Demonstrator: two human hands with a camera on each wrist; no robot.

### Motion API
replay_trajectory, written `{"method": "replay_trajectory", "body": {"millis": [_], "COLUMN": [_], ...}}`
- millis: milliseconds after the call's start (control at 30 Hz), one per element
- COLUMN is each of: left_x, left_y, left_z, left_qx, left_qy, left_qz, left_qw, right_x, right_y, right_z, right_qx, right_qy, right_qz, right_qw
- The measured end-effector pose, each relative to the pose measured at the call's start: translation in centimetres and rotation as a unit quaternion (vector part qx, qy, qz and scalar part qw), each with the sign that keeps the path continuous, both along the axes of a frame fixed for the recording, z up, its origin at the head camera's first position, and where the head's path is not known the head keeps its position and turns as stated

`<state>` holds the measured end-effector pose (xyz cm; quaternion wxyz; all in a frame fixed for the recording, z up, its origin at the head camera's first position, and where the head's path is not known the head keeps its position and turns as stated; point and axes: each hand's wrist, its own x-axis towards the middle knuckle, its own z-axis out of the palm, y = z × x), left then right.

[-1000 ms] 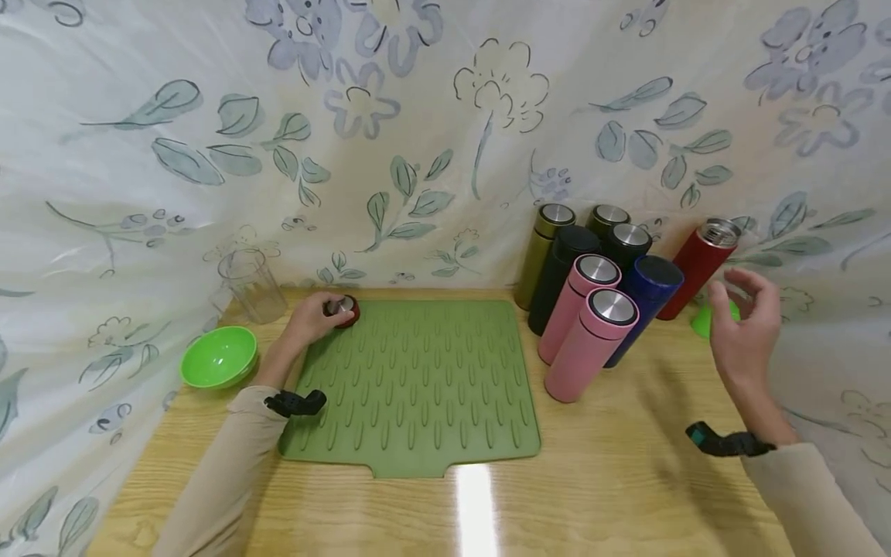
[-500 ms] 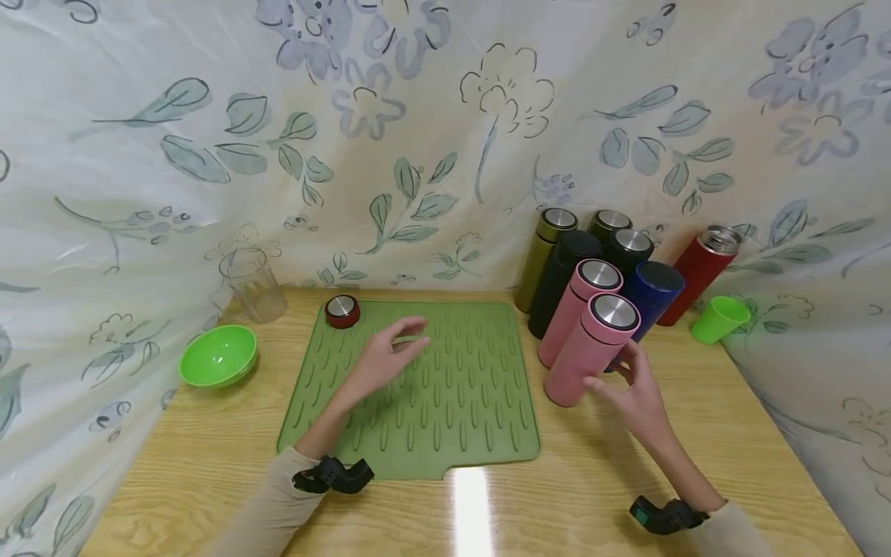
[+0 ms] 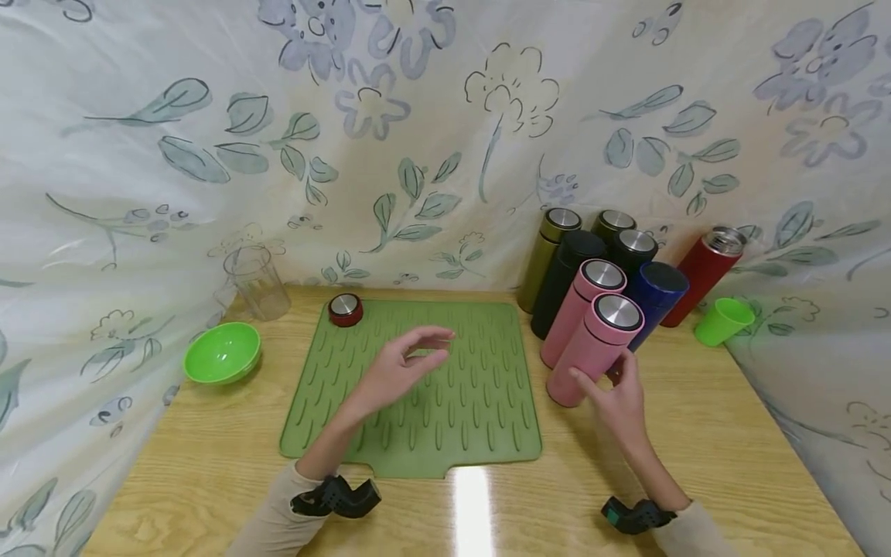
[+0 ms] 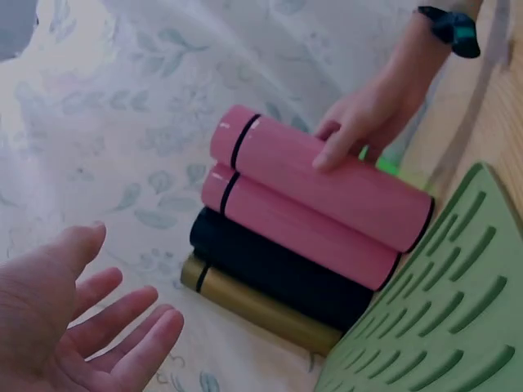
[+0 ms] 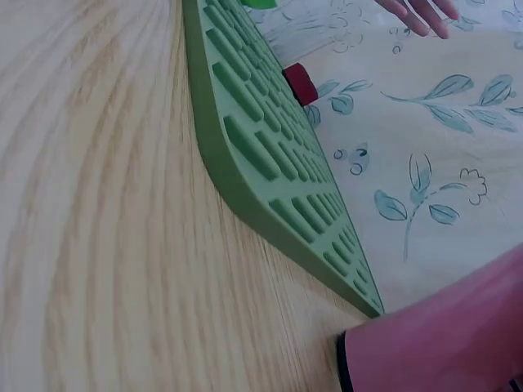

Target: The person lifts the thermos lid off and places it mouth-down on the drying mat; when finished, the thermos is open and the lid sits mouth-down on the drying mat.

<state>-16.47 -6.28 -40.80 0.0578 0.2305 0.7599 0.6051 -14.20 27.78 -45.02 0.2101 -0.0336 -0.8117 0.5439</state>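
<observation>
My right hand [image 3: 616, 398] grips the front pink thermos [image 3: 592, 356], its thumb across the near side and its fingers behind. In the left wrist view that pink thermos [image 4: 327, 175] stands against a second pink one [image 4: 302, 229]. My left hand [image 3: 400, 367] hovers over the green drying mat [image 3: 480, 387], fingers parted and holding nothing. A dark red lid [image 3: 345, 309] with a steel top sits on the mat's far left corner. At the far right stands the red thermos [image 3: 706, 271], its steel mouth uncovered.
Behind the pink pair stand a blue thermos [image 3: 654, 294], a black one [image 3: 574, 271] and several others. A green cup [image 3: 724, 321] is at the right. On the left are a green bowl [image 3: 223, 354] and a clear pitcher [image 3: 257, 282]. A floral curtain hangs behind.
My left hand let go of the dark red lid on the mat and moved right. My right hand came from beside the red thermos and green cup to the front pink thermos and took hold.
</observation>
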Motion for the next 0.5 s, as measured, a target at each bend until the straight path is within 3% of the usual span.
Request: {"method": "replay_trajectory", "body": {"millis": [167, 333, 433, 500], "left_x": [0.7, 1.8, 2.5, 3.1], "left_y": [0.5, 1.0, 1.4, 1.6], "left_z": [0.1, 0.5, 0.8, 1.0], "left_qx": [-0.01, -0.003, 0.008, 0.021], "left_qy": [-0.003, 0.013, 0.034, 0.051], "left_qz": [-0.026, -0.045, -0.054, -0.058], "left_qw": [0.9996, 0.9989, 0.9979, 0.9968], "right_x": [0.7, 1.1, 1.2, 1.4], "right_y": [-1.2, -1.4, -1.1, -0.9], "right_z": [1.1, 1.0, 0.7, 0.5], "right_qx": [0.003, 0.018, 0.042, 0.058], "right_qy": [0.021, 0.05, 0.107, 0.157], "right_qz": [-0.008, 0.002, 0.033, 0.065], "right_qw": [0.9998, 0.9986, 0.9928, 0.9837]}}
